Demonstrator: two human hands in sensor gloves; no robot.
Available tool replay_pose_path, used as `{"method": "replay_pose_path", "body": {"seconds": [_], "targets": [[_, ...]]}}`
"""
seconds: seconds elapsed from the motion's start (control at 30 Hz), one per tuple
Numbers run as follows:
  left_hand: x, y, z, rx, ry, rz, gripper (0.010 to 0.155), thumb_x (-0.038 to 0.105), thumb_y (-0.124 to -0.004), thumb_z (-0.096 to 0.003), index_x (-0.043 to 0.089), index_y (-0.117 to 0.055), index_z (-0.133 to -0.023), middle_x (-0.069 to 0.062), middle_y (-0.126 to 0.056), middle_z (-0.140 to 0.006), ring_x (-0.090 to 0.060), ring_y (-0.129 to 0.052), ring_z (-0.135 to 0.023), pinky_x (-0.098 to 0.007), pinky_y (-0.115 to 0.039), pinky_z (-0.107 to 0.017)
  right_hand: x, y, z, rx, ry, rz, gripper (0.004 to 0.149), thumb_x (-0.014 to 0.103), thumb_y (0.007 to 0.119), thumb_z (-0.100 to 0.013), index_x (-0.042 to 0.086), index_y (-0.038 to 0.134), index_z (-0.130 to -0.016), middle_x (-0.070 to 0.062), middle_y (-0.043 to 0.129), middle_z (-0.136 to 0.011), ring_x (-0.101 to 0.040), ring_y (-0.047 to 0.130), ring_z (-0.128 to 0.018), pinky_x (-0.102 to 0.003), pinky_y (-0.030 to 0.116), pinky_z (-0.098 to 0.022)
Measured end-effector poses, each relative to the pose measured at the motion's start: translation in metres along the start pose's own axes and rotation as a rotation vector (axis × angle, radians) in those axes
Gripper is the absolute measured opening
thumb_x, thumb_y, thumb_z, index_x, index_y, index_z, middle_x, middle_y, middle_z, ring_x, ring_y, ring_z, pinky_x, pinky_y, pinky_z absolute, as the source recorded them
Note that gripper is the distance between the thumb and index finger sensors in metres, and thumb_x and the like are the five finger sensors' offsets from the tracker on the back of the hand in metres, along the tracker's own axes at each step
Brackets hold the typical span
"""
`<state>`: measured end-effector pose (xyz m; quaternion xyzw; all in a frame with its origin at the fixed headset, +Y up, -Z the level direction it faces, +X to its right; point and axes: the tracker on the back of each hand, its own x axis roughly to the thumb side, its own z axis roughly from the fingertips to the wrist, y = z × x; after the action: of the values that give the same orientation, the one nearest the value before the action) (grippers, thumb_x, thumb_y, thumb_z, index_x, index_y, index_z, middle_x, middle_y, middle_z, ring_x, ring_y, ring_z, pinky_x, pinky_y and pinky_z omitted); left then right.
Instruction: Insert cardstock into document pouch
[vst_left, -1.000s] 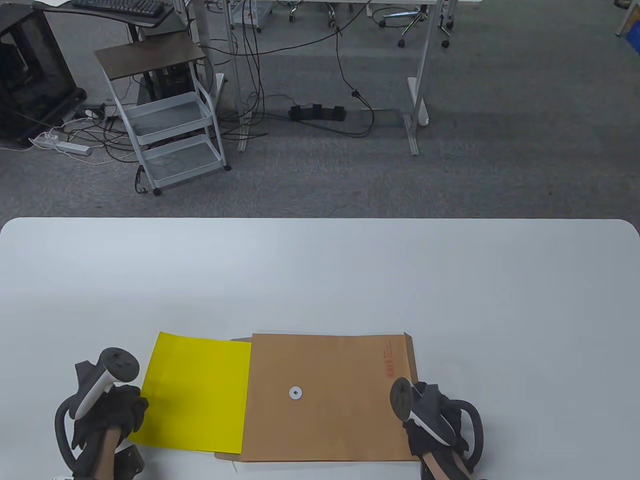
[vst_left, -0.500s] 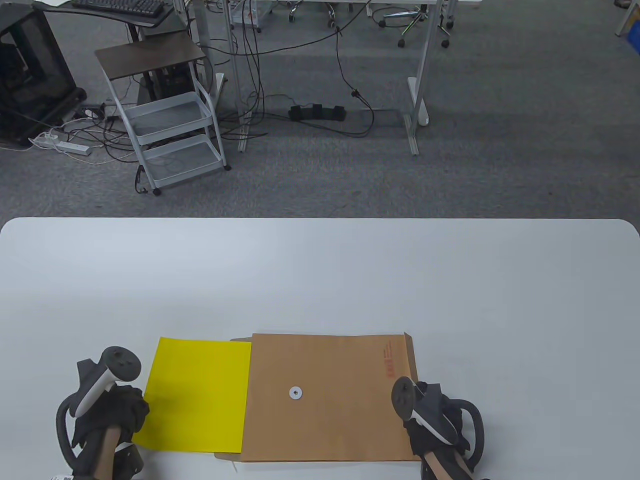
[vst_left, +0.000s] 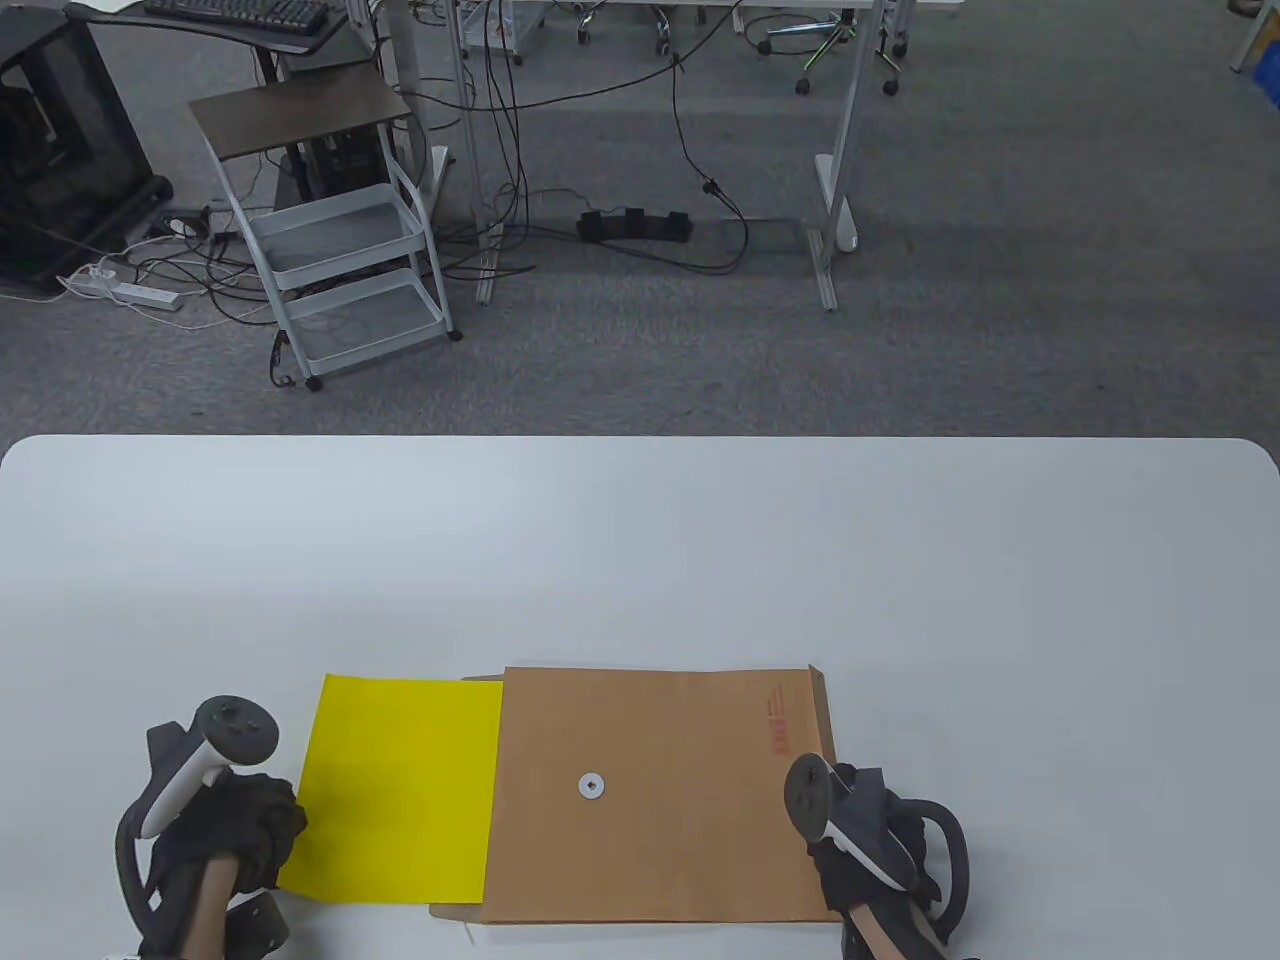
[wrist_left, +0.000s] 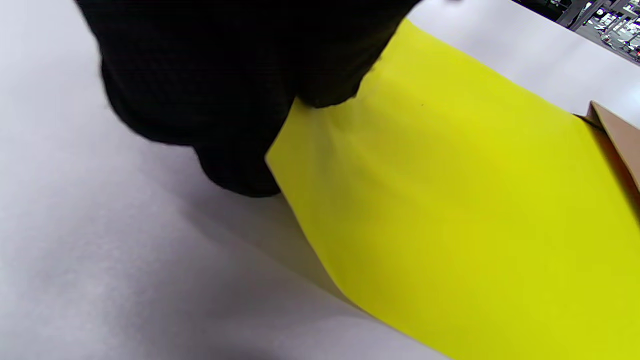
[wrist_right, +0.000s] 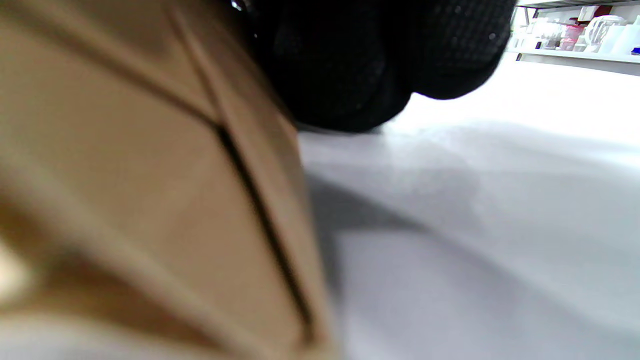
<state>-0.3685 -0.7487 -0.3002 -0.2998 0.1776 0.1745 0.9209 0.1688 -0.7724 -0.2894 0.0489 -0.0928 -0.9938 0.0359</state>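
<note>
A yellow cardstock sheet (vst_left: 395, 790) lies on the white table (vst_left: 640, 560), its right part inside the open left end of a brown paper pouch (vst_left: 660, 790). The pouch has a white round button (vst_left: 592, 786) and red print near its right end. My left hand (vst_left: 250, 825) grips the sheet's left edge; in the left wrist view the gloved fingers (wrist_left: 225, 90) pinch the yellow sheet (wrist_left: 450, 200), lifted slightly off the table. My right hand (vst_left: 860, 850) holds the pouch's right edge; in the right wrist view its fingers (wrist_right: 370, 65) sit at the pouch (wrist_right: 125, 175).
The table's near edge lies just below both hands. Beyond the far edge are a grey carpet floor, a white wire cart (vst_left: 330, 240), desk legs and cables.
My left hand has pushed the yellow sheet a little to the right, further into the pouch. The pouch and my right hand have stayed in place.
</note>
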Motion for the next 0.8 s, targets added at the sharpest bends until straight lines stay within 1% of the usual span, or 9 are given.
{"method": "replay_pose_path", "body": {"seconds": [0.33, 0.4, 0.43, 0.47, 0.5, 0.53, 0.57, 0.67, 0.8], "targets": [[0.005, -0.003, -0.001, 0.009, -0.014, -0.021, 0.041, 0.026, -0.081, -0.0635, 0.001, -0.084, -0.096, -0.01, -0.105, -0.074, -0.022, -0.114, -0.047, -0.035, -0.095, -0.039, 0.0, 0.001, 0.001, -0.022, -0.001, 0.009, 0.032, 0.02, 0.062, -0.076, -0.003, 0.064, -0.097, -0.013, 0.084, -0.069, -0.018, 0.094, -0.045, -0.042, 0.08, -0.043], [0.006, -0.003, -0.001, 0.013, -0.022, -0.021, 0.041, 0.026, -0.081, -0.0637, 0.002, -0.084, -0.096, -0.01, -0.105, -0.074, -0.022, -0.114, -0.047, -0.035, -0.095, -0.039, -0.001, 0.001, 0.001, -0.03, 0.006, -0.001, 0.03, 0.02, 0.063, -0.076, -0.002, 0.065, -0.097, -0.012, 0.085, -0.068, -0.017, 0.094, -0.044, -0.041, 0.08, -0.043], [0.007, -0.004, -0.001, 0.019, -0.027, -0.022, 0.041, 0.026, -0.081, -0.0637, 0.002, -0.084, -0.096, -0.01, -0.105, -0.074, -0.022, -0.114, -0.047, -0.035, -0.095, -0.039, -0.002, 0.001, 0.001, -0.038, 0.011, -0.007, 0.024, 0.016, 0.062, -0.08, -0.002, 0.066, -0.096, -0.012, 0.085, -0.067, -0.017, 0.094, -0.043, -0.041, 0.08, -0.042], [0.007, -0.005, -0.001, 0.024, -0.03, -0.024, 0.041, 0.026, -0.081, -0.0637, 0.001, -0.083, -0.096, -0.01, -0.105, -0.074, -0.022, -0.114, -0.047, -0.035, -0.095, -0.039, -0.002, 0.001, 0.001, -0.046, 0.014, -0.012, 0.025, 0.017, 0.062, -0.079, -0.001, 0.067, -0.096, -0.011, 0.086, -0.066, -0.016, 0.095, -0.042, -0.04, 0.081, -0.042], [0.009, -0.006, 0.0, 0.033, -0.035, -0.028, 0.041, 0.027, -0.08, -0.0638, 0.002, -0.083, -0.096, -0.009, -0.105, -0.074, -0.022, -0.114, -0.047, -0.034, -0.095, -0.039, -0.003, 0.002, 0.001, -0.057, 0.017, -0.017, 0.031, 0.022, 0.064, -0.075, -0.001, 0.067, -0.095, -0.011, 0.086, -0.065, -0.016, 0.095, -0.042, -0.04, 0.081, -0.041], [0.01, -0.006, -0.001, 0.04, -0.038, -0.031, 0.041, 0.027, -0.08, -0.0637, 0.002, -0.083, -0.096, -0.009, -0.105, -0.073, -0.021, -0.114, -0.047, -0.034, -0.095, -0.039, -0.003, 0.001, 0.001, -0.06, 0.016, -0.021, 0.032, 0.024, 0.065, -0.074, 0.0, 0.068, -0.095, -0.011, 0.086, -0.065, -0.015, 0.095, -0.041, -0.04, 0.081, -0.041], [0.012, -0.007, -0.001, 0.047, -0.042, -0.037, 0.041, 0.027, -0.08, -0.0637, 0.002, -0.083, -0.096, -0.009, -0.105, -0.073, -0.021, -0.114, -0.047, -0.034, -0.095, -0.039, -0.004, 0.002, 0.001, -0.059, 0.018, -0.021, 0.028, 0.021, 0.064, -0.076, 0.0, 0.068, -0.095, -0.011, 0.086, -0.065, -0.015, 0.095, -0.041, -0.04, 0.081, -0.041], [0.017, -0.009, 0.0, 0.076, -0.043, -0.068, 0.041, 0.027, -0.08, -0.0636, 0.001, -0.084, -0.095, -0.008, -0.105, -0.072, -0.02, -0.114, -0.046, -0.034, -0.095, -0.039, -0.004, 0.002, 0.001, -0.059, 0.02, -0.025, 0.028, 0.021, 0.063, -0.076, 0.0, 0.068, -0.095, -0.01, 0.086, -0.065, -0.015, 0.095, -0.041, -0.039, 0.081, -0.041], [0.019, -0.01, 0.0, 0.087, -0.043, -0.084, 0.041, 0.028, -0.08, -0.0636, 0.001, -0.084, -0.095, -0.008, -0.105, -0.072, -0.02, -0.114, -0.046, -0.033, -0.095, -0.039, -0.004, 0.002, 0.0, -0.059, 0.021, -0.023, 0.027, 0.02, 0.063, -0.077, 0.001, 0.068, -0.095, -0.01, 0.086, -0.065, -0.015, 0.095, -0.041, -0.039, 0.081, -0.041]]}}
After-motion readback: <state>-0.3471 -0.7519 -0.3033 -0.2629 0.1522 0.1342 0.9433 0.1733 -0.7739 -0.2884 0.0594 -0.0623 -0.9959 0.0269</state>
